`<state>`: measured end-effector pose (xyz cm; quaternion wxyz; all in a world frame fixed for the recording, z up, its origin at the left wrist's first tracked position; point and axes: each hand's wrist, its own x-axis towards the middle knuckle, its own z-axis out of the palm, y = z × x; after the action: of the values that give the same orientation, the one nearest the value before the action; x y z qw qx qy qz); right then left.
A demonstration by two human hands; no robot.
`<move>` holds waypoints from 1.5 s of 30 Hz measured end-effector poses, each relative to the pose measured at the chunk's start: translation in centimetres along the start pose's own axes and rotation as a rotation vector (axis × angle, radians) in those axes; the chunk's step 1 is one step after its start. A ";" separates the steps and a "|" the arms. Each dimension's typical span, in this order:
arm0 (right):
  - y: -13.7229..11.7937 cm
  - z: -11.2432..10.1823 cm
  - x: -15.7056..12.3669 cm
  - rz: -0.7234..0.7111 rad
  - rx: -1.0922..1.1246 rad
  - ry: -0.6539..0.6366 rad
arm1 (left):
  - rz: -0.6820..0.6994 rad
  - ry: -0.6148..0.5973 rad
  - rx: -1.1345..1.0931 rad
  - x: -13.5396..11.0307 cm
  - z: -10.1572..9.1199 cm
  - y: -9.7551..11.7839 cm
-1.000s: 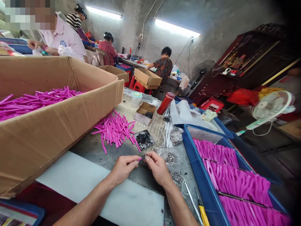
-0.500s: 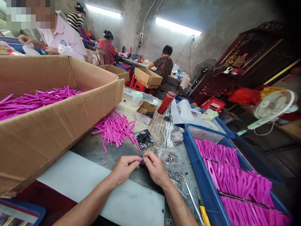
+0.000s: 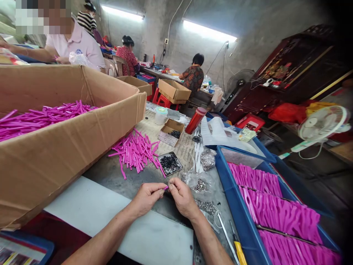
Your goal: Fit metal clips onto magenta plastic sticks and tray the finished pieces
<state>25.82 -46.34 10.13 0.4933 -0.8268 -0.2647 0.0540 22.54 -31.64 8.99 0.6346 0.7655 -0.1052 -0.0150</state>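
Observation:
My left hand (image 3: 147, 198) pinches a small magenta plastic strip (image 3: 166, 187), and only a short end of it shows past the fingertips. My right hand (image 3: 180, 197) meets that end with thumb and forefinger pressed together; whatever sits between them is hidden. Just beyond the hands lies a loose pile of magenta strips (image 3: 135, 151). Beside it is a small metal tray (image 3: 180, 167) of tiny black parts (image 3: 169, 163). Small silvery metal parts (image 3: 200, 185) lie in a clear plastic bag to the right of my hands.
A large cardboard box (image 3: 82, 141) of magenta strips stands at left. On the right, a blue crate (image 3: 234, 206) holds rows of magenta pieces. A yellow-handled screwdriver (image 3: 239, 252), a red flask (image 3: 195, 121) and a small carton (image 3: 167, 138) are on the table. Several co-workers sit or stand behind.
My hands stay together in nearly the same place, the strip still pinched. At the far left, a co-worker in a pale shirt has shifted right and stretched an arm out to the left.

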 end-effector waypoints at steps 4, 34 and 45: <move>0.0 0.1 0.0 0.003 -0.003 -0.002 | 0.010 -0.007 0.014 0.0 0.0 -0.1; 0.4 -6.2 -1.1 0.144 -0.081 0.292 | -0.050 0.024 0.017 -0.1 0.1 -0.7; 3.0 -8.9 -0.9 0.291 -0.802 0.052 | -0.095 0.069 -0.007 0.1 0.2 -0.9</move>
<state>29.31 -54.93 11.91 0.1266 -0.9830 -0.1328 -0.0050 22.77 -31.66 8.07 0.6393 0.7673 -0.0468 -0.0192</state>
